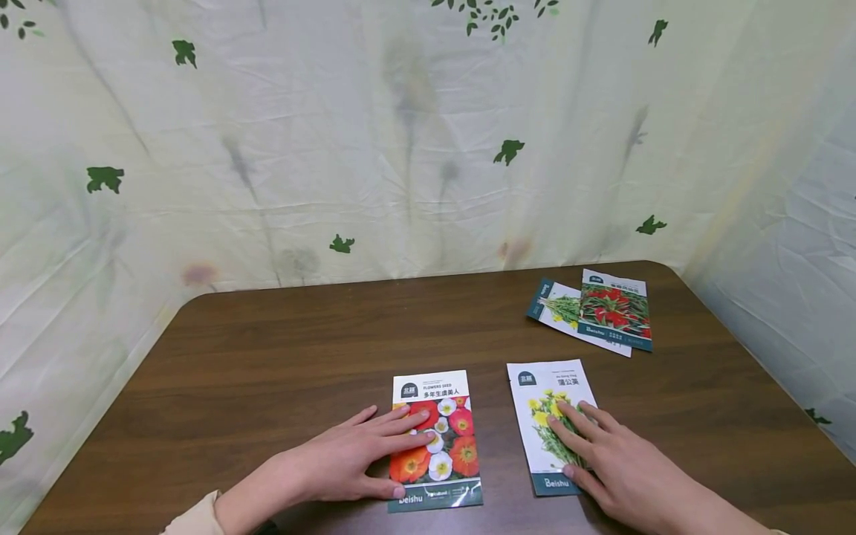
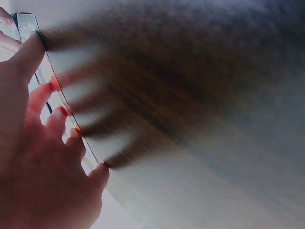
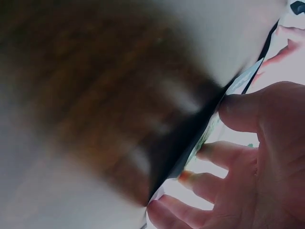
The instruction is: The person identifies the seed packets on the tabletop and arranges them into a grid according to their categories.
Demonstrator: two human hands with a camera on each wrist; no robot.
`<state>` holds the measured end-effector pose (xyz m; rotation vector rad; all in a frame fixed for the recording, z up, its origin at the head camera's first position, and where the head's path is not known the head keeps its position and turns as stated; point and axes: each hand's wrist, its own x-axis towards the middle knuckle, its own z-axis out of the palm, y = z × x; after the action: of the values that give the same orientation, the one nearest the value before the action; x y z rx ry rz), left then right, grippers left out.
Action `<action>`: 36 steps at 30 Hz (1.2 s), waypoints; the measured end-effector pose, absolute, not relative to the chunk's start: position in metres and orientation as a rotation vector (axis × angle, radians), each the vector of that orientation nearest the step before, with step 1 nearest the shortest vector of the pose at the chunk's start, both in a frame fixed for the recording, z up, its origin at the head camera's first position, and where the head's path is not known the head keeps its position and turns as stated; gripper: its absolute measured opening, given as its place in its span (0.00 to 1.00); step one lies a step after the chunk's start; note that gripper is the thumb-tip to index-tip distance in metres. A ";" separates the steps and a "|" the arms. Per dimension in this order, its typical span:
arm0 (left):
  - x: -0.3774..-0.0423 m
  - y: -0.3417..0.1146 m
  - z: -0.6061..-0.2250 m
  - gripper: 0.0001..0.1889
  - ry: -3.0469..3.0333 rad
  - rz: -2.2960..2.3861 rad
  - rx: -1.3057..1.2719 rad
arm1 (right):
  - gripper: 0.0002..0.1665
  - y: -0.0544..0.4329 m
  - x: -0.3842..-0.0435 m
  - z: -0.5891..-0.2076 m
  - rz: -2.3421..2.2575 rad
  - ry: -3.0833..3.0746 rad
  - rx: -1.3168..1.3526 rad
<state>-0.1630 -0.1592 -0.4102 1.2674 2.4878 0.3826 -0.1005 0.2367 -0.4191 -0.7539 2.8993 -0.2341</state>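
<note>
My left hand (image 1: 348, 455) rests on a flower seed packet (image 1: 444, 489) with red, orange and white poppies on its front. Its fingers are spread over the left half, and the thumb touches the lower left corner. To the right lies a white seed packet (image 1: 528, 401) with yellow flowers, marked Beishu. On that one my right hand (image 1: 625, 464) lies with spread fingers, covering the lower right part. Both wrist views show the fingertips of the left hand (image 2: 47, 143) and right hand (image 3: 248, 157) against the packets.
At the back right of the brown table (image 1: 301, 349), a red-flower seed packet (image 1: 614, 308) partly overlaps another yellow-flower packet (image 1: 562, 308). A pale curtain (image 1: 301, 148) with green leaf prints hangs behind the table and along its sides.
</note>
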 end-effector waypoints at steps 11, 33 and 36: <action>-0.163 -0.160 -0.410 0.35 2.487 0.391 1.252 | 0.38 0.229 -0.102 -0.417 -0.224 2.866 -0.744; -0.163 -0.160 -0.410 0.35 2.473 0.396 1.222 | 0.38 0.212 -0.108 -0.413 -0.245 2.801 -0.688; -0.163 -0.160 -0.411 0.34 2.481 0.390 1.257 | 0.38 0.212 -0.108 -0.413 -0.237 2.804 -0.694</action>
<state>-0.1632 -0.1603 -0.4105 1.2570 2.4806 0.3899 -0.1081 0.2119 -0.4134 -0.6939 2.8042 -0.2368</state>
